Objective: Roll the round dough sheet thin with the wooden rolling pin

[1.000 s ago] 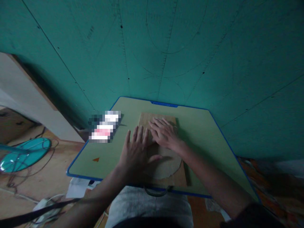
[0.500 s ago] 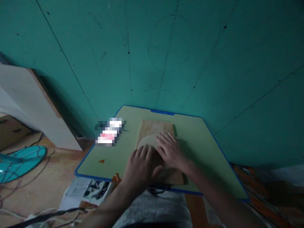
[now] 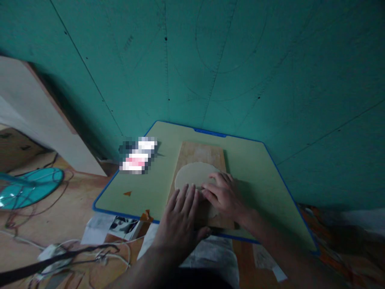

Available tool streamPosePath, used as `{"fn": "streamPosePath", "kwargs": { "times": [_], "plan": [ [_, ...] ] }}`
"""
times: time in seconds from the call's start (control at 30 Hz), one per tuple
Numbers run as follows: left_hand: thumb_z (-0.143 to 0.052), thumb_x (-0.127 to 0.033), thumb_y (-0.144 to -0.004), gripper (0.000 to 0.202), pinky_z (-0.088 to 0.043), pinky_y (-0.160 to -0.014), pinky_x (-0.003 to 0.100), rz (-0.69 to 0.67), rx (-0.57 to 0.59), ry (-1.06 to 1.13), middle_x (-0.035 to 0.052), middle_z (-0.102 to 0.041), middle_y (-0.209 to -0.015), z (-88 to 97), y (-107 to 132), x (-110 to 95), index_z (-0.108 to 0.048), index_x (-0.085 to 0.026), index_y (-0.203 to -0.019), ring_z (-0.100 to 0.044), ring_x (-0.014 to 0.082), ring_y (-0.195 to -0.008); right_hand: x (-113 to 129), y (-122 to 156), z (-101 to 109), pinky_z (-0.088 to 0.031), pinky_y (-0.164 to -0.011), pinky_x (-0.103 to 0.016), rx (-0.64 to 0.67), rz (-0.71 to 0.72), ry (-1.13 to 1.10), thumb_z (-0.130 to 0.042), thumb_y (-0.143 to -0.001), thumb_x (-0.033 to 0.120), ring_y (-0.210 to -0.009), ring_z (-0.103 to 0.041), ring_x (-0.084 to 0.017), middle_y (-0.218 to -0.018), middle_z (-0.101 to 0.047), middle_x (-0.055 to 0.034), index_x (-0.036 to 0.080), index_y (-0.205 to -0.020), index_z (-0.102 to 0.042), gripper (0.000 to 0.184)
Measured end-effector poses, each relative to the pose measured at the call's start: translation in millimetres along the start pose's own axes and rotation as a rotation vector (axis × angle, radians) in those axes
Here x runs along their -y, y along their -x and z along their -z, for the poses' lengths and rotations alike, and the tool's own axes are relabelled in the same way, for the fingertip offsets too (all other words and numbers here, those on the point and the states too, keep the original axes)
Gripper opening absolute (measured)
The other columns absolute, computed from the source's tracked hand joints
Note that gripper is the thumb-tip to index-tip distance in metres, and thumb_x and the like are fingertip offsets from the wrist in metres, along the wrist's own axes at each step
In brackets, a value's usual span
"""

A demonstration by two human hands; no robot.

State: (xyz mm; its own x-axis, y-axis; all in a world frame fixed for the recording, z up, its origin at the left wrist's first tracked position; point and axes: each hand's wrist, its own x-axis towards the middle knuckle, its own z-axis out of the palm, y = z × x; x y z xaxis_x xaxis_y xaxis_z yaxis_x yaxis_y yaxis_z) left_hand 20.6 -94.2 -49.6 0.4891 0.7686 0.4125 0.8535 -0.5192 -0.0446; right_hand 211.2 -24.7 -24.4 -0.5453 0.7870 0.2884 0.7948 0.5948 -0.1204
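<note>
A flat, pale round of dough (image 3: pixel 192 173) lies on a wooden board (image 3: pixel 201 150), its near part hidden under my hands. My left hand (image 3: pixel 182 210) rests palm down over the near left side, fingers stretched out towards the dough's edge and thumb pointing right. On the right side of the dough, my right hand (image 3: pixel 224 194) has its fingers bent. Its thumb and index fingertips come close together at the dough's surface, beside my left fingertips, and seem to pinch it there.
Beneath the board is a pale yellow-green tabletop (image 3: pixel 255 180) with a blue rim, against a green wall (image 3: pixel 120 80). A pixelated phone-like object (image 3: pixel 138 156) stands at the left, near an orange scrap (image 3: pixel 128 193). Cables (image 3: pixel 66 245) and a turquoise round base (image 3: pixel 39 186) are on the floor.
My right hand has gone from lying flat to bent fingers, and drawn back slightly, uncovering more of the dough. My left hand stays on the near left side. The view has tilted down.
</note>
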Motion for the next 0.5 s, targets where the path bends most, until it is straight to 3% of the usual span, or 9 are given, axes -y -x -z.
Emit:
{"fn": "streamPosePath", "kwargs": {
  "times": [0.13,0.3,0.4,0.5],
  "plan": [
    [-0.041,-0.072,-0.091,0.089,-0.027,-0.117,0.056,0.000,0.026,0.039,0.0223,-0.045,-0.153,-1.1,-13.5,15.0,-0.037,-0.007,-0.151,-0.032,0.0391,-0.146,-7.5,-34.2,-8.2,-0.028,-0.117,-0.053,0.007,-0.009,0.034,-0.044,-0.098,0.034,-0.142,-0.037,-0.030,-0.155,-0.042,-0.0178,0.014,-0.148,-0.045,0.054],
    [-0.042,-0.061,-0.097,0.070,-0.037,-0.112,0.054,0.038,0.095,0.116,0.0206,-0.050,-0.148,-4.8,-38.6,51.8,-0.044,-0.010,-0.145,-0.041,0.0384,-0.141,-13.6,-88.8,-19.8,-0.025,-0.120,-0.048,0.122,-0.059,-0.009,-0.040,-0.099,0.032,-0.146,-0.034,-0.028,-0.159,-0.037,-0.0175,0.008,-0.157,-0.025,0.065],
    [-0.042,-0.052,-0.100,0.055,-0.042,-0.108,0.054,0.102,0.124,0.124,0.0208,-0.057,-0.140,-5.8,-48.3,64.1,-0.054,-0.011,-0.134,-0.048,0.0379,-0.135,-15.6,-107.9,-21.4,-0.031,-0.117,-0.045,0.167,-0.127,-0.039,-0.038,-0.099,0.032,-0.143,-0.040,-0.027,-0.157,-0.041,-0.0151,0.011,-0.156,-0.029,0.062],
    [-0.049,-0.048,-0.098,0.053,-0.044,-0.106,0.054,0.100,0.086,0.129,0.0226,-0.056,-0.141,-3.5,-37.4,49.8,-0.054,-0.009,-0.133,-0.049,0.0381,-0.134,-10.8,-87.5,-17.8,-0.032,-0.117,-0.048,0.103,-0.111,-0.012,-0.039,-0.099,0.033,-0.140,-0.043,-0.028,-0.153,-0.047,-0.0134,0.014,-0.152,-0.040,0.057]
  ]
}}
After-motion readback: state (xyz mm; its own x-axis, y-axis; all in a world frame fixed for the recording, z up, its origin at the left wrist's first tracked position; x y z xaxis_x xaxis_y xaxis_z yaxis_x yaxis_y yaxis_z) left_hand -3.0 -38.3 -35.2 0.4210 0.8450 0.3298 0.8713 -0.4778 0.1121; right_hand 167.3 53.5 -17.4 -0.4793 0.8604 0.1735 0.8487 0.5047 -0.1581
